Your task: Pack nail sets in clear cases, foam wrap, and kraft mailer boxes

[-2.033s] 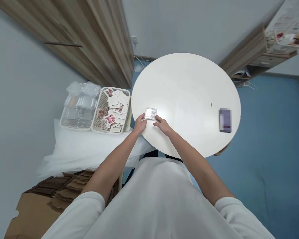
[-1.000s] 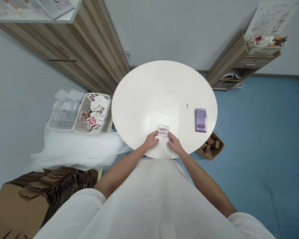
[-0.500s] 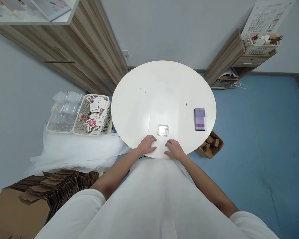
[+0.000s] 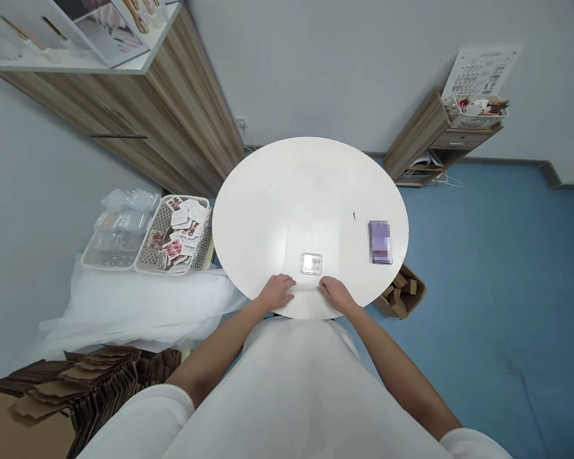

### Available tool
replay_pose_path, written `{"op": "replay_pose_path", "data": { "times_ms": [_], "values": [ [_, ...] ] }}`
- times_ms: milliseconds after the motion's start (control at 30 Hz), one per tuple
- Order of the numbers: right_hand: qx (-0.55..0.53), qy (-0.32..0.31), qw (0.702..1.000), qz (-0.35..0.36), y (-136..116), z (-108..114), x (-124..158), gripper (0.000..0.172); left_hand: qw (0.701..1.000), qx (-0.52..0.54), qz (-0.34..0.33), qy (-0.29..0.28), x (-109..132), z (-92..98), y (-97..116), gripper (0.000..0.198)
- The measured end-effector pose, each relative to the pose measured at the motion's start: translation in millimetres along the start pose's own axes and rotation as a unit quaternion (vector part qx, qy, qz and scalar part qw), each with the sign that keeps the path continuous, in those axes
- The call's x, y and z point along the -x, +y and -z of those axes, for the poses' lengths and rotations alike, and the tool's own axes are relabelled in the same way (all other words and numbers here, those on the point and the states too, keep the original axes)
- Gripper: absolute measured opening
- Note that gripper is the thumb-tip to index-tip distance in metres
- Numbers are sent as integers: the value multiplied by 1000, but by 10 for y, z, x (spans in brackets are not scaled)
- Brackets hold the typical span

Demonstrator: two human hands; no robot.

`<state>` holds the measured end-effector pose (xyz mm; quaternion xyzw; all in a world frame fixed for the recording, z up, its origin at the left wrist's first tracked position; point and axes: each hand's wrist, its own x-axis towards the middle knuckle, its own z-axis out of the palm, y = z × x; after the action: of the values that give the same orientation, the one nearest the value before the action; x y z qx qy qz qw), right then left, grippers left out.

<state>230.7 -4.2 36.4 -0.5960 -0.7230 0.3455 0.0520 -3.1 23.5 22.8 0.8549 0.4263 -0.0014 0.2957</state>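
Head view: a clear case (image 4: 311, 263) lies on a translucent sheet (image 4: 292, 258), just beyond our hands. Our right hand (image 4: 334, 292) pinches the sheet's near edge; we cannot tell the grip of our left hand (image 4: 276, 292). Uneven pulling could skid the case.

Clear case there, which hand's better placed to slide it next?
Probably your right hand: its fingers are just off the near right corner of the clear case; your left hand looks slightly farther. Both appear to touch the film.
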Motion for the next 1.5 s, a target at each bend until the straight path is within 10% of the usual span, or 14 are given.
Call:
{"op": "replay_pose_path", "data": {
  "times_ms": [233,433,1067,1500],
  "values": [
    [-29,52,997,39,259,6,140,59,985,116,87,93,-81,1,-111,26],
    [-96,100,990,-17,460,22,133,25,980,119,127,99,-104,45,-113,29],
    [-61,91,979,-171,345,125,-110,27,940,233,220,120,-265,89,-181,19],
    [84,108,971,-195,268,-2,-225,19,956,83,263,99,-396,99,-115,14]
  ]
}}
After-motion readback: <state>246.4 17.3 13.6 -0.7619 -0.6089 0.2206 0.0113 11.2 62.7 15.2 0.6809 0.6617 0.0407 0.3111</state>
